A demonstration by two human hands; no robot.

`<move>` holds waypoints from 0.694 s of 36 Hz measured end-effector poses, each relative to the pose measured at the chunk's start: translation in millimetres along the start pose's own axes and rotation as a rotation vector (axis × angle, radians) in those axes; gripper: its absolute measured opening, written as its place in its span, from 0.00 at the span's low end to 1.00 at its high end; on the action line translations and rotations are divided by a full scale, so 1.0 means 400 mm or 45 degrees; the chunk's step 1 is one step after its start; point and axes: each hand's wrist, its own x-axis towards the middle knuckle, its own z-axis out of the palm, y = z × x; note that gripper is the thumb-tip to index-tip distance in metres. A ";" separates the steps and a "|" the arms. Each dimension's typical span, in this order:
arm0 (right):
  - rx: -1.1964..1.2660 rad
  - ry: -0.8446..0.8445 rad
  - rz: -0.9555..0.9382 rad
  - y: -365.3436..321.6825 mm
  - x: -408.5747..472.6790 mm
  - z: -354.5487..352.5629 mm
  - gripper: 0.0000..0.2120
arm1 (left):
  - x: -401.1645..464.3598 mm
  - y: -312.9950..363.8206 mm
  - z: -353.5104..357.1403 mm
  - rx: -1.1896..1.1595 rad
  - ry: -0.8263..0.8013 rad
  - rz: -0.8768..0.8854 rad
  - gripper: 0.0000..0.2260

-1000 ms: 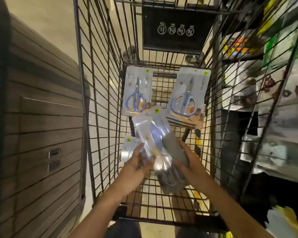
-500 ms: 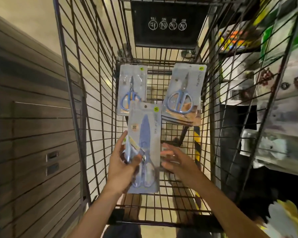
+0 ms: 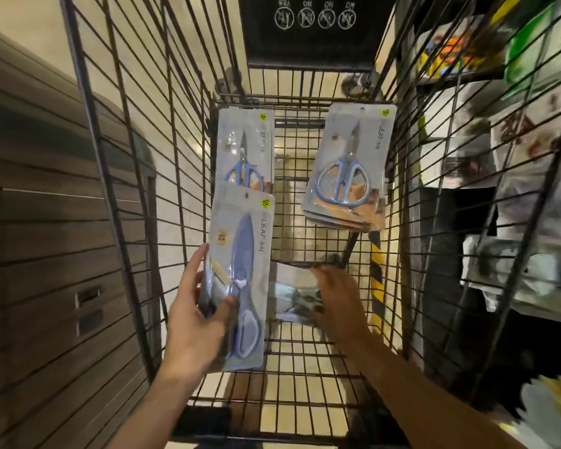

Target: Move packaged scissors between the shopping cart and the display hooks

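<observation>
A shop aisle was seen from above, with a wood-panelled unit (image 3: 46, 254) on the left and blurred shelves (image 3: 515, 189) on the right; between them stood a wire cart (image 3: 127, 157). Over the cart's near left part, a long pack (image 3: 240, 280) of blue sheathed scissors was gripped in the left hand (image 3: 196, 322), the thumb laid across its front and the fingers curled behind its left edge. The pack was held upright, raised off the cart floor. Just right of it, the right hand (image 3: 339, 303) was lowered onto a blurred pack (image 3: 292, 299) on the cart floor; whether it was gripped could not be told. Farther in, a second pack (image 3: 245, 150) lay at far left, partly covered by the held one, and a stack of packs (image 3: 348, 166) lay at far right.
</observation>
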 end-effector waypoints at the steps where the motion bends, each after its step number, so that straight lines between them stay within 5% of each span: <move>1: -0.040 0.022 -0.011 0.001 0.000 0.002 0.45 | 0.001 -0.003 -0.002 0.003 0.000 0.009 0.35; 13: -0.055 -0.331 -0.066 -0.044 -0.031 -0.124 0.29 | -0.015 0.014 -0.005 0.011 0.012 0.009 0.37; 25: 0.935 0.144 0.113 -0.186 -0.278 -0.449 0.42 | -0.159 0.311 -0.101 0.036 -0.146 0.334 0.37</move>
